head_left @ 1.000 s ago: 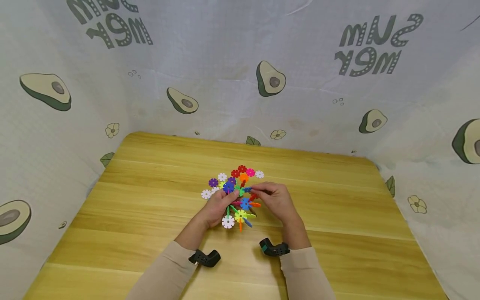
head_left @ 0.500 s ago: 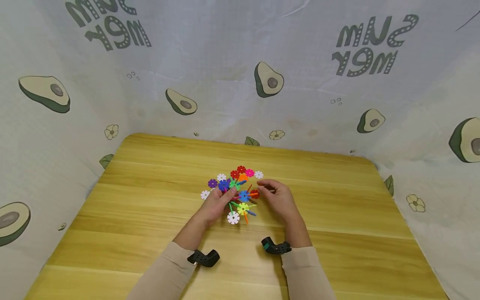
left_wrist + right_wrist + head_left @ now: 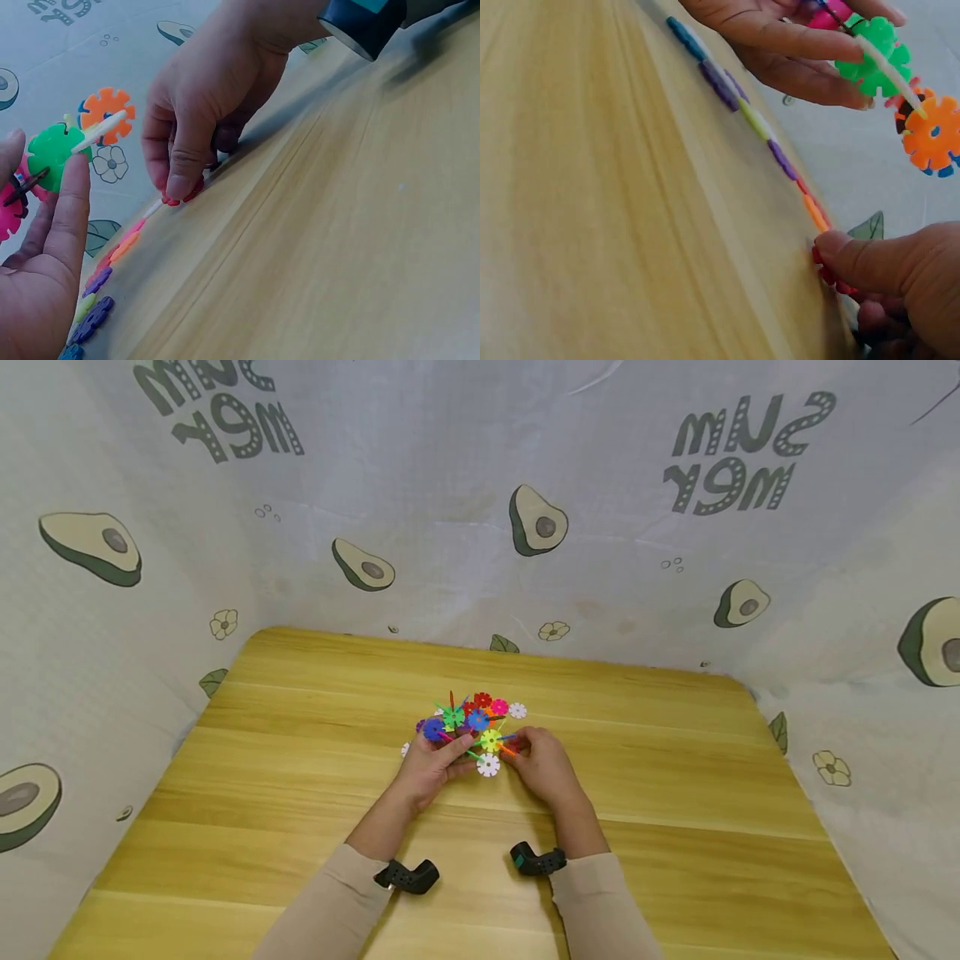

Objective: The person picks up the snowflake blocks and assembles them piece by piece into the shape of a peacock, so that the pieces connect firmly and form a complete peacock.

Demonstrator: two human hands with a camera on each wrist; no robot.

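In the head view the left hand (image 3: pixel 429 768) grips a cluster of joined, notched plastic discs, with a yellow disc (image 3: pixel 491 741) and a white disc (image 3: pixel 488 766) on its near right side. The left wrist view has a green disc (image 3: pixel 55 156) by the left fingers, and an orange disc (image 3: pixel 108 115) farther out. Thumb and fingers of the right hand (image 3: pixel 546 766) pinch a red disc (image 3: pixel 827 271) at the tabletop, just right of the cluster. Part of that red disc is hidden by the fingers.
Loose discs lie on the wooden table (image 3: pixel 675 760) behind the hands, among them a pink one (image 3: pixel 499 706) and a white one (image 3: pixel 517 711). A printed cloth (image 3: pixel 450 485) hangs around the table. Each wrist wears a black device, such as the one on the left (image 3: pixel 408 877).
The left hand has tilted and turned the cluster, its near discs moving up and away from the person. The right hand left the cluster, moved right, then came down onto the red disc.
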